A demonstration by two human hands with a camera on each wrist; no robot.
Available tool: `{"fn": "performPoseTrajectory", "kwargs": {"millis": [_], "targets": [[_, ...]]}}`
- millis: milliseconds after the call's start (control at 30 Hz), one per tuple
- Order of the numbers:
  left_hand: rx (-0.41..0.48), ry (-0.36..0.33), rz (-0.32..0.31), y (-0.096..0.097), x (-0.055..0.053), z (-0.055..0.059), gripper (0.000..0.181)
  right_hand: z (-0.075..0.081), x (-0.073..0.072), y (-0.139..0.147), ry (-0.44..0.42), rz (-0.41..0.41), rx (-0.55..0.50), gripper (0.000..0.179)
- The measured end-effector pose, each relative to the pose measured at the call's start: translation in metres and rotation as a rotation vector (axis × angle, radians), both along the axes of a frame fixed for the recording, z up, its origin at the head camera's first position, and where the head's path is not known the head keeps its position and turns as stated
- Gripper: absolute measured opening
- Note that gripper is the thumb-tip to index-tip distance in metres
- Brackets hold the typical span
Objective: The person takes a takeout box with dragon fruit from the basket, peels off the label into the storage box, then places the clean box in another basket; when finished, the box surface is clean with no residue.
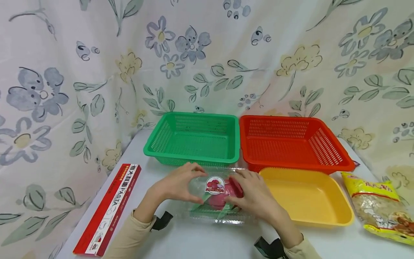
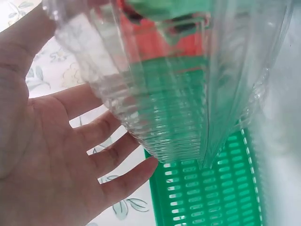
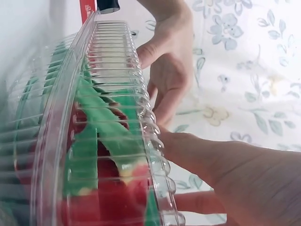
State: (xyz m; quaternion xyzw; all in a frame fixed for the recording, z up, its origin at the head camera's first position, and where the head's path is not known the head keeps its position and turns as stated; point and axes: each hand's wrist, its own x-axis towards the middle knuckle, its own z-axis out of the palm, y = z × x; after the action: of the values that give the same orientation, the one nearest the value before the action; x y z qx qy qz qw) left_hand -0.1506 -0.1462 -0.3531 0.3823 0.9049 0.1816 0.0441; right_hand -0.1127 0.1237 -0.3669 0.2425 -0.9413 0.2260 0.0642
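Note:
A clear plastic clamshell box (image 1: 200,212) lies on the table in the middle of the head view, with a round fruit label (image 1: 215,185) on its lid. Red and green contents (image 3: 106,155) show through its ribbed wall in the right wrist view. My left hand (image 1: 181,183) holds the box's left part, thumb on the near side and fingers spread toward the far side; its fingertips (image 2: 146,167) meet the ribbed edge in the left wrist view. On the right part, my right hand (image 1: 253,196) grips the lid with thumb and bent fingers.
Behind the box stand a green basket (image 1: 194,158) and a red basket (image 1: 291,163). A yellow tray (image 1: 307,219) sits close to my right hand, with a yellow-and-clear food bag (image 1: 375,208) beyond it. At left lies a red-and-white pasta box (image 1: 110,208).

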Motion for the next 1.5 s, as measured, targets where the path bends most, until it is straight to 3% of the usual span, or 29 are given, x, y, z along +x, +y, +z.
{"fn": "performPoseTrajectory", "kwargs": {"millis": [267, 567, 900, 1300, 1500], "targets": [[0.014, 0.011, -0.015, -0.003, -0.003, -0.002, 0.077, 0.003, -0.008, -0.023, 0.084, -0.04, -0.003, 0.041], [0.002, 0.015, -0.036, -0.002, -0.004, -0.005, 0.078, 0.0, -0.012, -0.043, 0.042, -0.147, -0.057, 0.031], [-0.014, 0.017, -0.032, -0.001, -0.005, -0.004, 0.078, 0.004, -0.013, -0.047, -0.073, -0.203, -0.09, 0.032], [-0.018, 0.025, -0.034, -0.001, -0.004, -0.006, 0.078, 0.0, -0.018, -0.045, -0.123, -0.195, -0.115, 0.035], [-0.018, 0.025, -0.035, -0.001, -0.003, -0.006, 0.078, 0.001, -0.017, -0.044, -0.145, -0.197, -0.149, 0.046]]}}
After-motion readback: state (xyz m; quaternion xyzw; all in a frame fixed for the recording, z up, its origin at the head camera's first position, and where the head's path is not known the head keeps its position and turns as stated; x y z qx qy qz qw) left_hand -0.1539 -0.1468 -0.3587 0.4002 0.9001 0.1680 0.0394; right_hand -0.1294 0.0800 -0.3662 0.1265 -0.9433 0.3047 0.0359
